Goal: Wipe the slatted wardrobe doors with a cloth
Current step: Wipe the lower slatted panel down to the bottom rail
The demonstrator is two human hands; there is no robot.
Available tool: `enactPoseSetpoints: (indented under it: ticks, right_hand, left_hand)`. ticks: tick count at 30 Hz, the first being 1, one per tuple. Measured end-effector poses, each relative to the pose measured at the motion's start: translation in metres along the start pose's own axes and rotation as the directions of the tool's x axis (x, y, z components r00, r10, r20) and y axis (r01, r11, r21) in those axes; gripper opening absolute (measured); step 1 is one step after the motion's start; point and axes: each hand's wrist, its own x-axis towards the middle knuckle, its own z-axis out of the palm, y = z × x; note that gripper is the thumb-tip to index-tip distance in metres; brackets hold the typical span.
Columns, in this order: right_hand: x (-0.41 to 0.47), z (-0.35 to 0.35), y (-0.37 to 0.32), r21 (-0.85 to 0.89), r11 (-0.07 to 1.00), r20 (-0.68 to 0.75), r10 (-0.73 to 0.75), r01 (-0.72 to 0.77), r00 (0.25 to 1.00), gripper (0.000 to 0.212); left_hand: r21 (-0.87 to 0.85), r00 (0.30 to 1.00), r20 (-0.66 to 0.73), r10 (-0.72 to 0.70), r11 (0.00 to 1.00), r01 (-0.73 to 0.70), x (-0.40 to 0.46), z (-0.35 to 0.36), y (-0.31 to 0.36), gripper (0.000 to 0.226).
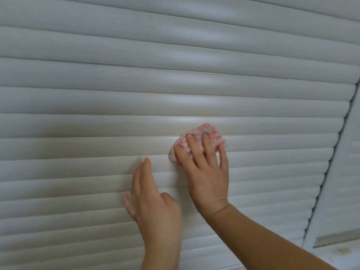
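While the left hand lies nearest, flat and empty against the door, fingers straight and together, thumb apart, the right hand sits just beside and above it. Right fingers spread and pressing a bunched pink-and-white cloth onto a slat. Cloth mostly beyond the fingertips. Past the right hand, a white frame edges the slats.

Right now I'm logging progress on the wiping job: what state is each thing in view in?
Slatted door: closed, slats horizontal.
Cloth: bunched, pressed against the slats under the right hand.
Right hand: fingers spread over the cloth, pressing it on the door.
Left hand: flat, fingers straight, resting on the slats, holding nothing.
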Motion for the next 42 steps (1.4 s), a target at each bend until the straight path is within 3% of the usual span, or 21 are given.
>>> enactPoseSetpoints:
  ticks: [3, 5, 6, 8, 10, 12, 14, 17, 20, 22, 24, 26, 28, 30, 32, 38, 42]
  right_hand:
    - [0.007, -0.006, 0.002, -0.029, 0.993, 0.002, -0.111, 0.111, 0.994, 0.042]
    - [0.010, -0.010, 0.020, -0.087, 0.992, 0.054, -0.082, 0.087, 0.995, 0.042]
    - [0.010, -0.013, 0.030, -0.102, 0.995, 0.075, 0.004, 0.004, 0.997, 0.044]
    - [0.015, -0.020, 0.046, -0.060, 0.953, 0.094, 0.301, -0.296, 0.949, 0.046]
    - [0.025, -0.024, 0.049, 0.002, 0.801, 0.123, 0.594, -0.599, 0.795, 0.044]
    - [0.038, -0.021, 0.037, 0.027, 0.718, 0.126, 0.688, -0.695, 0.715, 0.041]
    - [0.047, -0.017, 0.014, 0.045, 0.802, 0.046, 0.594, -0.596, 0.803, 0.039]
    - [0.054, -0.009, -0.022, -0.008, 0.964, -0.004, 0.267, -0.267, 0.964, 0.040]
    - [0.063, -0.014, -0.034, -0.001, 1.000, 0.024, 0.012, -0.012, 1.000, 0.040]
    - [0.064, -0.018, -0.020, -0.027, 0.998, 0.052, -0.062, 0.064, 0.997, 0.041]
    - [0.055, -0.019, 0.008, -0.089, 0.996, 0.082, 0.003, 0.005, 0.997, 0.041]
    - [0.044, -0.023, 0.038, -0.102, 0.972, 0.079, 0.220, -0.212, 0.972, 0.041]
    - [0.038, -0.025, 0.053, -0.048, 0.893, 0.101, 0.450, -0.447, 0.887, 0.041]
    - [0.038, -0.023, 0.051, -0.006, 0.828, 0.093, 0.558, -0.560, 0.824, 0.040]
    - [0.043, -0.022, 0.037, 0.026, 0.838, 0.049, 0.543, -0.545, 0.838, 0.037]
    - [0.061, -0.014, -0.007, 0.055, 0.967, -0.039, 0.252, -0.249, 0.967, 0.033]
    - [0.073, -0.012, -0.026, 0.154, 0.981, -0.098, 0.131, -0.115, 0.987, 0.038]
  left_hand:
    - [-0.028, 0.999, 0.031, -0.016, 0.999, 0.017, 0.002, -0.002, 0.001, 0.075]
    - [-0.022, 0.998, 0.055, 0.040, 0.999, -0.039, 0.006, -0.004, 0.002, 0.077]
    - [-0.019, 0.995, 0.081, 0.052, 0.999, -0.051, 0.009, -0.006, 0.002, 0.076]
    - [0.013, 0.988, 0.150, 0.049, 0.999, -0.052, 0.014, -0.010, 0.001, 0.081]
    - [0.039, 0.978, 0.206, 0.046, 0.998, -0.055, 0.017, -0.016, 0.000, 0.085]
    - [0.061, 0.967, 0.253, 0.033, 0.997, -0.050, 0.019, -0.019, -0.002, 0.088]
    - [0.069, 0.960, 0.278, 0.022, 0.997, -0.043, 0.021, -0.021, -0.002, 0.089]
    - [0.054, 0.963, 0.269, 0.010, 0.998, -0.026, 0.024, -0.020, -0.004, 0.088]
    - [0.050, 0.967, 0.256, -0.006, 0.999, -0.007, 0.026, -0.021, -0.003, 0.088]
    - [0.061, 0.968, 0.249, -0.015, 0.998, 0.000, 0.026, -0.021, -0.003, 0.089]
    - [0.073, 0.969, 0.244, -0.021, 0.997, 0.003, 0.026, -0.021, -0.003, 0.089]
    - [0.075, 0.969, 0.244, -0.025, 0.997, 0.007, 0.026, -0.021, -0.003, 0.088]
    - [0.080, 0.970, 0.239, -0.035, 0.997, 0.016, 0.025, -0.021, -0.001, 0.088]
    - [0.086, 0.971, 0.234, -0.043, 0.996, 0.023, 0.024, -0.020, 0.001, 0.088]
    - [0.085, 0.971, 0.234, -0.045, 0.996, 0.026, 0.024, -0.020, 0.002, 0.087]
    - [0.086, 0.969, 0.243, -0.041, 0.996, 0.020, 0.028, -0.025, 0.002, 0.087]
    - [0.067, 0.965, 0.260, -0.043, 0.997, 0.027, 0.033, -0.031, 0.002, 0.088]
